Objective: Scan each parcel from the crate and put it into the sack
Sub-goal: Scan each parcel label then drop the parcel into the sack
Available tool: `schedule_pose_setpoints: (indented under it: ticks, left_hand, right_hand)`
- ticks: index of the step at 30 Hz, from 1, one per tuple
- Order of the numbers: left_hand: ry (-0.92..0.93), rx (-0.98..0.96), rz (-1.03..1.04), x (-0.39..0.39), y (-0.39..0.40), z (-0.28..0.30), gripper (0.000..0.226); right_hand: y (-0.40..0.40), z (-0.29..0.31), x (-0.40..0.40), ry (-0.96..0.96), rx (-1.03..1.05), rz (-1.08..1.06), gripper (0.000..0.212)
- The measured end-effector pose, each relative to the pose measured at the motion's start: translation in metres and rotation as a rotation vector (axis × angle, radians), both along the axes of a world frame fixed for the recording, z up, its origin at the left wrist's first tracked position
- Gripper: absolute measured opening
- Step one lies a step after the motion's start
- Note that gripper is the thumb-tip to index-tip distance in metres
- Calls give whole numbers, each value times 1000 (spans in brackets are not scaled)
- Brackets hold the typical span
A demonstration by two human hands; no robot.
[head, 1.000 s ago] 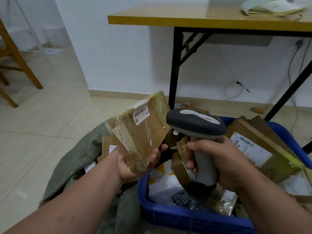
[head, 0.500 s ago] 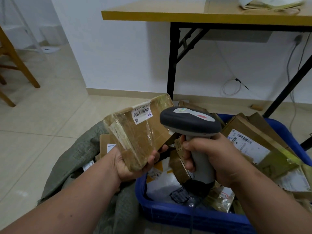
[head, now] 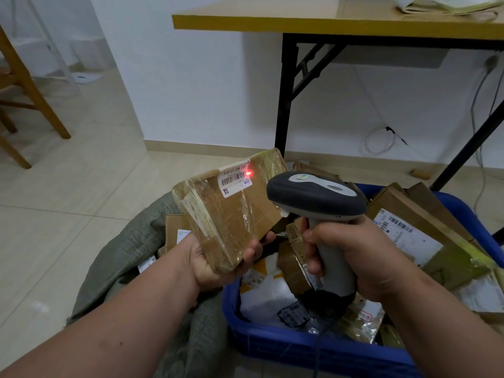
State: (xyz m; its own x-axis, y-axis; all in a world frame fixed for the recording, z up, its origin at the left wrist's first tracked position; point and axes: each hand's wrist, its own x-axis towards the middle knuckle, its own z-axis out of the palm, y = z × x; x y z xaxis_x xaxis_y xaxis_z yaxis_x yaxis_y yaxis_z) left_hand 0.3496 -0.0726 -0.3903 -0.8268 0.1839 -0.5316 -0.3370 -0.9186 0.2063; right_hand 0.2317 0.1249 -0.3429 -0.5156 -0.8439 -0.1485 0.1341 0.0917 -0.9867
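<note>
My left hand (head: 215,264) grips the near end of a taped brown cardboard parcel (head: 231,211), tilted so its white barcode label (head: 236,180) faces up. A red light spot glows at the label's right edge. My right hand (head: 351,257) holds the grey handle of a barcode scanner (head: 316,199), whose dark head points at the label from the right. Below both hands, the blue crate (head: 313,347) is filled with several brown boxes and white mailers. The grey-green sack (head: 128,252) lies open left of the crate, with parcels showing inside.
A yellow-topped table (head: 313,17) on black legs stands behind the crate against a white wall. Cables hang down the wall at right. A wooden chair (head: 24,91) stands far left on the pale tiled floor (head: 68,200).
My left hand has tilted the parcel so the label faces more upward. The scanner has stayed close beside it, and a red light now shows on the label.
</note>
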Motion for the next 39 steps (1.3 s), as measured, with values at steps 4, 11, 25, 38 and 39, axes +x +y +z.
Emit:
schedule_pose_setpoints:
  ticks: [4, 11, 25, 38, 39]
  left_hand:
    - [-24, -31, 25, 0, 1, 3, 59]
    - [-189, -391, 303, 12, -27, 12, 38]
    - [-870, -1437, 126, 101, -124, -47, 36]
    - [-610, -1520, -47, 48, -138, -123, 53]
    - [-620, -1518, -8, 42, -139, -129, 52]
  right_hand:
    - [-1, -3, -1, -9, -5, -22, 12]
    - [-12, -7, 0, -44, 22, -112, 21]
    - [-63, -28, 27, 55, 243, -96, 7]
    - [-104, -64, 31, 5, 388, -65, 13]
    - [-105, -65, 30, -6, 398, -67, 15]
